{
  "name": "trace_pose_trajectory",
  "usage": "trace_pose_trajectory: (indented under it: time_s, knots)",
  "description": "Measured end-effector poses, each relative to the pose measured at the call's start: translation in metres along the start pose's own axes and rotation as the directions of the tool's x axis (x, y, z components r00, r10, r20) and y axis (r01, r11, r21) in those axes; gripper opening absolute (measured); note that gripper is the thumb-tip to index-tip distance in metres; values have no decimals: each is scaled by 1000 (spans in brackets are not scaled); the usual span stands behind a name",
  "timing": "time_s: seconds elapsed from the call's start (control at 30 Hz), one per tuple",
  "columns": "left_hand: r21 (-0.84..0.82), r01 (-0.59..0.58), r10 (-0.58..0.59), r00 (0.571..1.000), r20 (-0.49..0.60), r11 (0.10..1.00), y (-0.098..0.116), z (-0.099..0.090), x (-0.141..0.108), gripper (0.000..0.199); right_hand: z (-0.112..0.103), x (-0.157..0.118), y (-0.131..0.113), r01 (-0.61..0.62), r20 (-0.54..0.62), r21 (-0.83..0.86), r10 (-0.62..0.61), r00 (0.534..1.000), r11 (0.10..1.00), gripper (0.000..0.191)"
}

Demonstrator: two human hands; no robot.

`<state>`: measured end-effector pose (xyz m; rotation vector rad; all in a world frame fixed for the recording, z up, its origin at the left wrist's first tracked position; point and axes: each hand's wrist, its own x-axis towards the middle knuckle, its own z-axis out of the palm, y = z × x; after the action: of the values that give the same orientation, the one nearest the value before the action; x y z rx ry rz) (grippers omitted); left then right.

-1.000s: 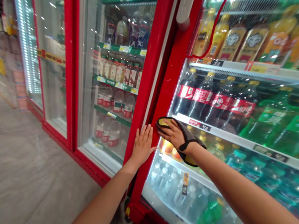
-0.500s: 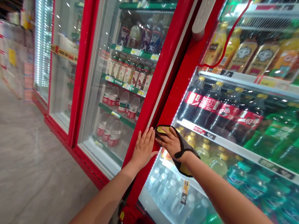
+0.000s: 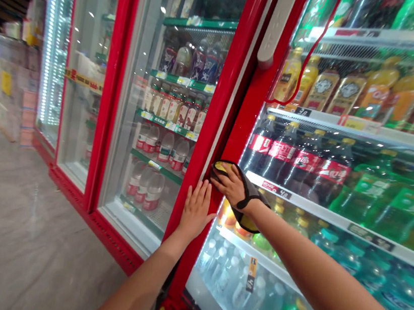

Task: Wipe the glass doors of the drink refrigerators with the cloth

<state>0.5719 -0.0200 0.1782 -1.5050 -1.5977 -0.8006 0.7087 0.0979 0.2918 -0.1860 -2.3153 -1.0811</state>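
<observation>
My left hand (image 3: 196, 209) lies flat with fingers stretched out on the red frame (image 3: 236, 72) of the left-hand drinks cooler. Just right of it, my right hand (image 3: 231, 184) wears a grey and yellow palm mitt (image 3: 247, 220) with a dark edge and a strap around the wrist. The fingers of that hand lie flat over the mitt, against the red edge of the right-hand cooler (image 3: 242, 134). What the mitt's underside touches is hidden. A narrow dark gap runs between the two coolers, above the hands.
Lit shelves hold cola bottles (image 3: 305, 160), green soda bottles (image 3: 369, 194) and water bottles (image 3: 229, 275). A white power strip (image 3: 279, 27) is fixed above the hands, with a red cord (image 3: 306, 61) hanging nearby. Glass cooler doors (image 3: 86, 73) and stacked boxes (image 3: 0, 72) stand left.
My right hand with the mitt has slid slightly up along the red frame. My left hand stays about where it was. The view has tilted up a little.
</observation>
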Motion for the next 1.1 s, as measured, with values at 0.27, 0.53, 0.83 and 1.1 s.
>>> trace_pose_trajectory:
  time_s: [0.27,0.53,0.83,1.1]
  knots:
    - [-5,-24,24,1000,-7,1000,5,-14,29,97,-42,37,44,-228,-161,-68,214,963,971,42]
    - [-46,-44,41,997,-63,998,8,-21,39,88,-42,-19,27,65,23,-53,-64,998,996,45]
    - [-62,-100,93,990,-107,993,23,-22,70,85,-85,-69,23,-313,-218,-225,266,939,923,51]
    - [-66,-57,45,986,-159,996,28,-20,75,79,-62,-31,30,-221,-174,-231,184,967,947,49]
